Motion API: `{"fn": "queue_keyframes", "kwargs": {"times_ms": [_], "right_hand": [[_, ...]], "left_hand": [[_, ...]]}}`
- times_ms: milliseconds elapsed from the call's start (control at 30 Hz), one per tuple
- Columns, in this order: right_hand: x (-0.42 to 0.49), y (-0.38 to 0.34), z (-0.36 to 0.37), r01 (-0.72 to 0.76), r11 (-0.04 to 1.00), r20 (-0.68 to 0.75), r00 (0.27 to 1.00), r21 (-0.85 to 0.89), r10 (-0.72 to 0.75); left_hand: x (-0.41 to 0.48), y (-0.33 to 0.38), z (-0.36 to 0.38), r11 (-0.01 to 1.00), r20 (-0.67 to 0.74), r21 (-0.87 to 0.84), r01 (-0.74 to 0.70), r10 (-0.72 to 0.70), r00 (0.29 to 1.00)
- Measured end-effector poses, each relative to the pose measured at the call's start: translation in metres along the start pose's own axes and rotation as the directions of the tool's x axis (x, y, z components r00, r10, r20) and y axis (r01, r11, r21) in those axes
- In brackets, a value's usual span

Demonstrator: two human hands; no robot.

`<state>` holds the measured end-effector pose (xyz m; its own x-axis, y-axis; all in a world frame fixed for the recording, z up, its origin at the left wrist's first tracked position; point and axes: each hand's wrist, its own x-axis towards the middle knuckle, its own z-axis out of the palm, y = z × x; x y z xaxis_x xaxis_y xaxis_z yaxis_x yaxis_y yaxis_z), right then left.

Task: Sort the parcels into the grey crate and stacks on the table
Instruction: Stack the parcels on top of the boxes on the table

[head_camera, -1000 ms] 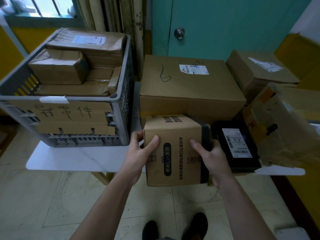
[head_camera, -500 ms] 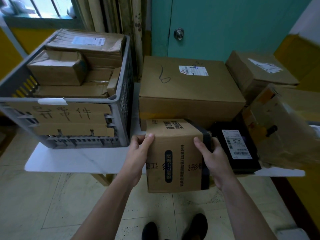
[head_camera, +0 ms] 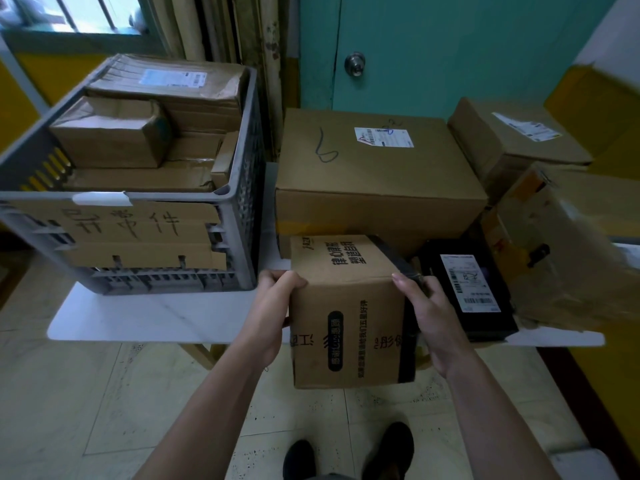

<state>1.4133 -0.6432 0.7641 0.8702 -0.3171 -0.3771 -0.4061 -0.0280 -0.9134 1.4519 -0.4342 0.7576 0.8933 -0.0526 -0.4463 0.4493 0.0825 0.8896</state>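
Fingers (head_camera: 284, 279) of the left hand (head_camera: 273, 313) curl over the top-left edge of the printed box (head_camera: 346, 306), and the right hand (head_camera: 431, 320) clasps its right side; a second ago the left thumb lay lower, on the front face. Both hands grasp the box at the front edge of the table (head_camera: 156, 317), between the grey crate (head_camera: 239, 216) and the black parcel (head_camera: 474, 292), just before the large carton (head_camera: 374, 174) — whether it rests there I cannot tell. Likely it is bound for the table stacks, not the crate.

Crate (head_camera: 239, 216) at counter (head_camera: 166, 317) left, holding parcels (head_camera: 110, 140); large box (head_camera: 374, 174) right of it; held box (head_camera: 346, 306) in front; flat parcel (head_camera: 467, 292) rightward.
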Motion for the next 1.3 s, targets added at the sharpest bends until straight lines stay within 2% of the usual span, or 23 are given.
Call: {"fn": "queue_keyframes", "kwargs": {"times_ms": [267, 500, 1300], "right_hand": [[-0.001, 0.0, -0.002, -0.029, 0.999, 0.028, 0.999, -0.032, 0.03], [-0.001, 0.004, -0.004, -0.042, 0.999, 0.04, 0.998, -0.035, 0.044], [-0.002, 0.008, -0.002, -0.054, 0.997, -0.027, 0.998, 0.047, 0.055]], "left_hand": [[-0.004, 0.001, -0.002, 0.999, 0.042, 0.017, 0.027, -0.028, 0.999], [0.001, -0.004, -0.003, 0.998, -0.014, 0.018, 0.066, -0.066, 0.998], [0.007, -0.01, -0.003, 0.99, -0.026, -0.015, 0.138, -0.138, 0.99]]}}
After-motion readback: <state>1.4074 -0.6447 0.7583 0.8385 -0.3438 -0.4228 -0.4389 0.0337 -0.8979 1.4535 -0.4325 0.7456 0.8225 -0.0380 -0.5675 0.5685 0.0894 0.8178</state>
